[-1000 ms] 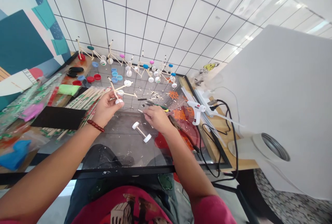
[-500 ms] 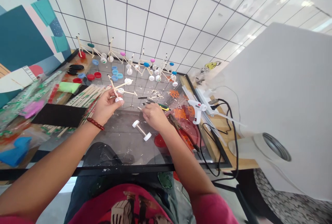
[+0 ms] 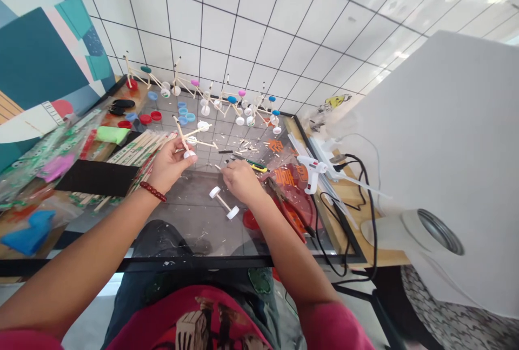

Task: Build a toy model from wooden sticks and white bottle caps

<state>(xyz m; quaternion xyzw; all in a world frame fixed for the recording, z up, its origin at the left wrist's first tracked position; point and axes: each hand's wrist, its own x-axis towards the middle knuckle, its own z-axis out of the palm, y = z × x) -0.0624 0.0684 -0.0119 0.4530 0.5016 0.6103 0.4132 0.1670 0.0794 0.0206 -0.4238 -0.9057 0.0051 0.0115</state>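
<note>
My left hand (image 3: 168,166) is closed around a small tricycle model (image 3: 184,138) built of wooden sticks with white bottle-cap wheels. To its right, my right hand (image 3: 240,181) pinches a short wooden stick (image 3: 218,167), whose pale tip pokes out on the left; the rest is hidden by the fingers. Just past those fingers lies a yellow-and-black utility knife (image 3: 258,166), partly covered. Between my hands and nearer to me, a stick axle with two white cap wheels (image 3: 223,202) rests on the glass tabletop (image 3: 186,231).
Along the tiled wall stands a row of similar models (image 3: 231,100). Blue caps (image 3: 183,112) and stick offcuts (image 3: 247,147) lie in front. Bundled chopsticks (image 3: 140,150) and black foam (image 3: 97,178) are left; pliers (image 3: 288,204), a glue gun (image 3: 312,171) and its black cable (image 3: 375,231) right.
The whole view has shifted slightly, so things appear a little further right. Both hands keep nearly the same pose, still on the tricycle model and the short stick.
</note>
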